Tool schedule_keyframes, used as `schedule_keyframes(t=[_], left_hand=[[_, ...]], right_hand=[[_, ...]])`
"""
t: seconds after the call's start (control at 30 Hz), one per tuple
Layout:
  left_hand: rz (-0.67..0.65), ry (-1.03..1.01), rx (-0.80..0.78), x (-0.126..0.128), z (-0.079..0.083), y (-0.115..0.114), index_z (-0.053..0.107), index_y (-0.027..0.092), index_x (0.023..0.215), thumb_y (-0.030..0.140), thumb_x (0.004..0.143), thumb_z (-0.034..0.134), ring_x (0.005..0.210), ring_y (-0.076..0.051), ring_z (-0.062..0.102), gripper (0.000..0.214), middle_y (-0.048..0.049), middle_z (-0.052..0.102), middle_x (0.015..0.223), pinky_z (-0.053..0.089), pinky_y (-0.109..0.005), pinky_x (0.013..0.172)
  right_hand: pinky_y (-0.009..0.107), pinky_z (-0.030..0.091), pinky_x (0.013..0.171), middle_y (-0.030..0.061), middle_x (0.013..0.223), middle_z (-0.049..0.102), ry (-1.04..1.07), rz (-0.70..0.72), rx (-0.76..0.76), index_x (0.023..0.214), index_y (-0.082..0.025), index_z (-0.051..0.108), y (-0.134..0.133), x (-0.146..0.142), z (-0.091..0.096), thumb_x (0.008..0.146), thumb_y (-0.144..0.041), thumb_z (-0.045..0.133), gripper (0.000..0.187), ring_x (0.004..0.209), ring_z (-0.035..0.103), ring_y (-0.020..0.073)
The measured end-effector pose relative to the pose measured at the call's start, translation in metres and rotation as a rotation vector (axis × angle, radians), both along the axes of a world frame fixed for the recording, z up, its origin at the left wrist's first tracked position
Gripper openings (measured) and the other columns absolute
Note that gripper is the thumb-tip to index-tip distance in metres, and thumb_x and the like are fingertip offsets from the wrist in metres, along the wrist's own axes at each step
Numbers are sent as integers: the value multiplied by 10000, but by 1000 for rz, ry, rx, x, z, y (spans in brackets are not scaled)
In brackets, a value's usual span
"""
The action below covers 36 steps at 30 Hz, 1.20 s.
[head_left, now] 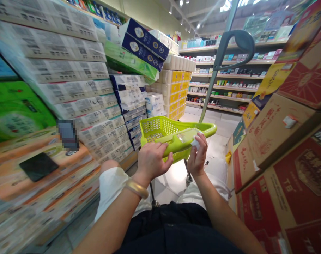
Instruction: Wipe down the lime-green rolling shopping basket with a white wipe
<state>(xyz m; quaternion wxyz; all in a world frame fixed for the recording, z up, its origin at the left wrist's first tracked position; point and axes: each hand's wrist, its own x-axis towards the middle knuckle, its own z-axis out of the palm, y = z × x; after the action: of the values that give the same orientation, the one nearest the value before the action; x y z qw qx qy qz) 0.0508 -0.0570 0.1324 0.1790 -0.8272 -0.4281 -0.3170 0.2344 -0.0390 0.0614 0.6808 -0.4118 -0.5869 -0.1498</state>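
L hand (pixel 153 160) is curled over the near rim of the green basket (pixel 177 146), grip narrow around it, thumb on the near side; R hand (pixel 198 155) pinches a small white wad (pixel 195 143) betw. fingers & thumb, right at the same rim. Basket sits directly beyond both hands, w/ perforated walls & thin dark legs on wheels (pixel 189 179) underneath. Gold bangle (pixel 136 189) on the wrist just behind L grip. Below the grips: pale tile floor (pixel 177 173), shiny w/ glare, seen betw. the person's knees. Just past R hand & higher, a grey pole (pixel 209 91) leans up to a loop handle (pixel 220 53). Left of L hand: tall stack of white packs (pixel 67 65), green packs (pixel 23 106) farther out, orange packs (pixel 7 181) lower w/ a dark flat item (pixel 38 165) on top; obj. beside it is pixelated, can't tell what. Beyond basket, navy boxes (pixel 144 42) tilt atop other packs. Right of R hand: brown/red cartons (pixel 279 137), stacked high. Far ahead of grips, stocked shelves (pixel 229 76), ceiling lights (pixel 181 2) above.
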Motion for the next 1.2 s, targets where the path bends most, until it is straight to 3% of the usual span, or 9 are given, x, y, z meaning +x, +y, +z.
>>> schedule_keyframes(t=[0.1, 0.23, 0.37, 0.5, 0.6, 0.73, 0.83, 1.03, 1.2], left_hand=[[12, -4, -6, 3, 1, -1, 688, 188, 910, 402, 858, 502, 721, -224, 616, 289, -56, 700, 766, 407, -364, 677], [11, -5, -23, 3, 2, 0, 688, 191, 888, 396, 850, 508, 716, -225, 612, 276, -62, 692, 757, 402, -360, 663], [-10, 1, -17, 1, 1, 0, 690, 187, 924, 391, 854, 511, 725, -218, 612, 279, -60, 693, 764, 404, -350, 670], [1, 2, -8, 2, 1, 0, 689, 186, 934, 393, 855, 512, 725, -220, 614, 284, -57, 699, 776, 410, -356, 673], [3, 3, -6, 3, 1, 0, 690, 183, 913, 392, 853, 510, 717, -227, 614, 282, -59, 696, 767, 414, -366, 667], [3, 2, -9, 0, 1, 1, 692, 182, 901, 380, 849, 516, 724, -230, 620, 270, -61, 695, 765, 418, -370, 667], [2, 7, -2, -3, 1, 1, 698, 180, 921, 376, 851, 517, 728, -230, 623, 276, -61, 696, 763, 419, -368, 664], [13, 9, -6, -4, 1, 0, 706, 185, 962, 389, 858, 506, 736, -228, 621, 304, -55, 699, 760, 420, -368, 678], [22, 16, -15, -4, 2, -1, 704, 179, 950, 386, 855, 509, 726, -232, 618, 300, -58, 690, 747, 419, -370, 666]], right_hand=[[589, 334, 1145, 139, 1378, 495, 23, -23, -24, 1333, -228, 450, -9, -23, 4, 971, -162, 319, 390, 1394, 405, 261], [560, 310, 1157, 114, 1378, 522, -180, 4, -58, 1318, -251, 467, -18, -41, 2, 953, -156, 370, 390, 1411, 391, 259], [523, 330, 1144, 101, 1318, 567, -274, -3, -43, 1315, -255, 489, -11, -19, 7, 935, -137, 389, 411, 1332, 477, 242], [498, 404, 1087, 128, 1227, 579, -107, -41, -59, 1303, -203, 519, -2, 6, 22, 936, -163, 372, 398, 1211, 534, 242], [502, 372, 1105, 125, 1211, 591, -96, -60, -154, 1266, -188, 553, -6, -1, 32, 922, -169, 374, 389, 1195, 527, 247], [483, 216, 1189, 77, 1220, 629, -291, -8, -292, 1210, -219, 601, -20, -22, 44, 921, -214, 429, 336, 1190, 546, 226], [452, 158, 1203, 41, 1196, 663, -399, 30, -411, 1174, -252, 634, -21, -19, 57, 953, -227, 420, 309, 1144, 578, 196], [504, 229, 1149, 60, 1174, 700, -327, -110, -636, 1112, -248, 686, 10, 25, 80, 954, -207, 384, 344, 1139, 585, 238], [476, 279, 1127, 67, 1172, 713, -462, -74, -717, 1099, -231, 699, 17, 7, 92, 953, -209, 389, 344, 1113, 618, 240]])
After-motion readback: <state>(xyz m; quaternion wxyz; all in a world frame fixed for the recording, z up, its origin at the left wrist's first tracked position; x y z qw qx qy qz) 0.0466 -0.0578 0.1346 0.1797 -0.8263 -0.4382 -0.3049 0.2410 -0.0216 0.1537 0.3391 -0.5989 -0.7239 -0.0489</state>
